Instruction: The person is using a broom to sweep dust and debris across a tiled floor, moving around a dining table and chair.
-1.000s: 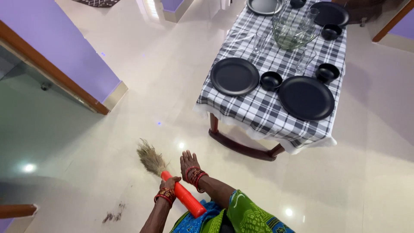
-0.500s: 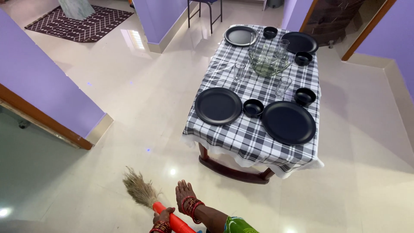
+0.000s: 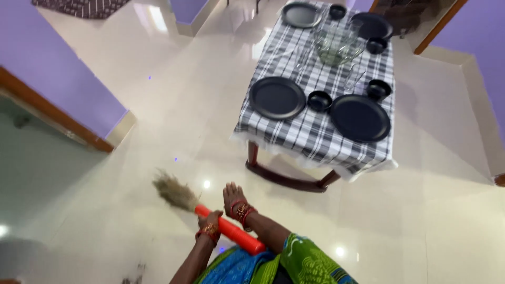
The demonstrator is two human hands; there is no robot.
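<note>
A broom with an orange handle (image 3: 234,235) and a tuft of brown bristles (image 3: 173,192) angles down to the glossy cream floor at the bottom centre. My left hand (image 3: 210,225), with red bangles at the wrist, is closed around the handle just behind the bristles. My right hand (image 3: 234,195), also bangled, hovers just beyond the handle with flat, spread fingers and holds nothing. A green and blue garment fills the bottom edge.
A table with a black-and-white checked cloth (image 3: 294,134) stands to the upper right, carrying black plates (image 3: 277,97), small black bowls, glasses and a glass bowl (image 3: 336,47). A purple wall with wooden trim (image 3: 58,113) runs on the left. A dark dust patch (image 3: 138,272) lies bottom left.
The view has swung, so the table sits higher and further right than half a second ago. The broom head has shifted slightly across the floor. My left hand keeps its grip and my right stays open.
</note>
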